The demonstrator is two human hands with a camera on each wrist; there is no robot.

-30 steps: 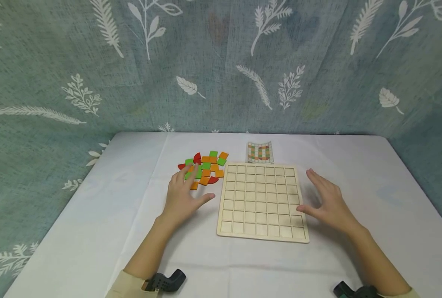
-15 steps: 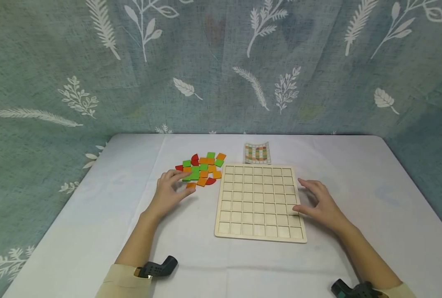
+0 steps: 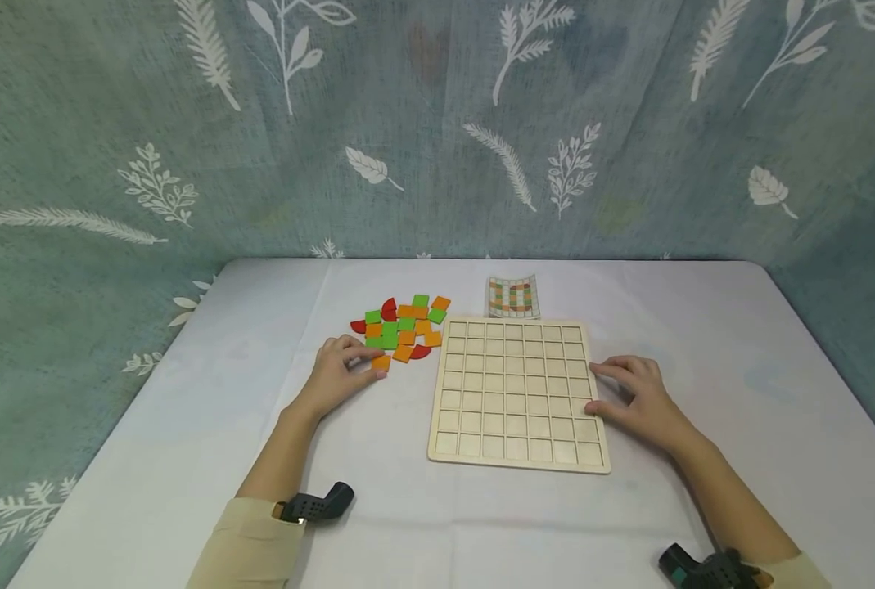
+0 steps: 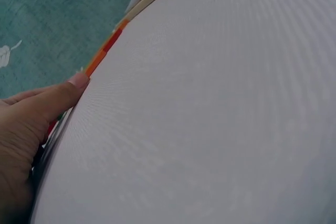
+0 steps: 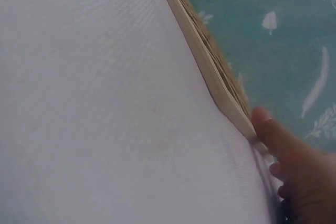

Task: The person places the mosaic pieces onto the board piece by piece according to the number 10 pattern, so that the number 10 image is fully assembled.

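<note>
My left hand (image 3: pixel 336 372) is at the near end of a cluster of coloured tiles, left of the board. Its thumb and fingertips pinch an orange square tile (image 3: pixel 381 362) lying on the table from two sides. The pale wooden grid board (image 3: pixel 516 394) lies flat, its square cells bare. Beside the board's right edge is my right hand (image 3: pixel 642 402), thumb and fingers spread apart. Its thumb (image 5: pixel 261 115) touches the rim in the right wrist view. From the left wrist view, the left thumb (image 4: pixel 79 80) reaches the tiles' edge, and the other fingers are partly hidden.
Green squares (image 3: pixel 389 330), more orange squares (image 3: pixel 406 337) and red rounded pieces (image 3: pixel 421 352) make up the cluster. Behind the board lies a small printed pattern card (image 3: pixel 513 297). A white cloth (image 3: pixel 518 523) covers the table, and a leaf-print curtain (image 3: pixel 437 164) hangs behind.
My left hand has drawn back from above the tiles, and its thumb and fingers have closed on the orange tile nearest me. The right hand has come in to the board's right edge.
</note>
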